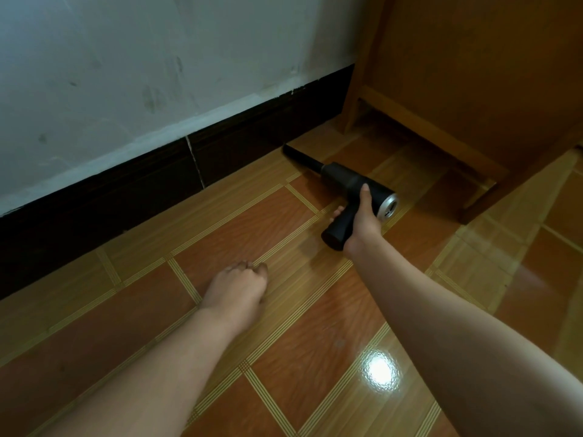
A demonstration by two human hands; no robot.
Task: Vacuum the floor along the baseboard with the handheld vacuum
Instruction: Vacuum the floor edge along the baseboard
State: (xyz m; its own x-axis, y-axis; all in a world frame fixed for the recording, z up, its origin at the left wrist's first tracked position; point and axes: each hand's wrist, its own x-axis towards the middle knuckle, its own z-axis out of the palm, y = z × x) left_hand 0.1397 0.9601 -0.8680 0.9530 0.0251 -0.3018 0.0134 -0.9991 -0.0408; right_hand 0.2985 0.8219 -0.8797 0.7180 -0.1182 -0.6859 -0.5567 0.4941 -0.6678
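My right hand [362,220] grips the handle of a black handheld vacuum [342,179] with a silver rear cap. Its narrow nozzle points up and left, with the tip on the floor right at the dark baseboard [157,181], close to the corner by the wooden furniture. My left hand [235,288] rests on the tiled floor nearer to me, fingers curled under in a loose fist, holding nothing. The fingertips of my left hand are tucked out of sight.
A wooden cabinet [473,74] on short legs stands at the right, its foot close to the vacuum. A scuffed white wall [142,67] rises above the baseboard. Glossy orange-brown floor tiles [299,342] carry a bright light glare at the lower right.
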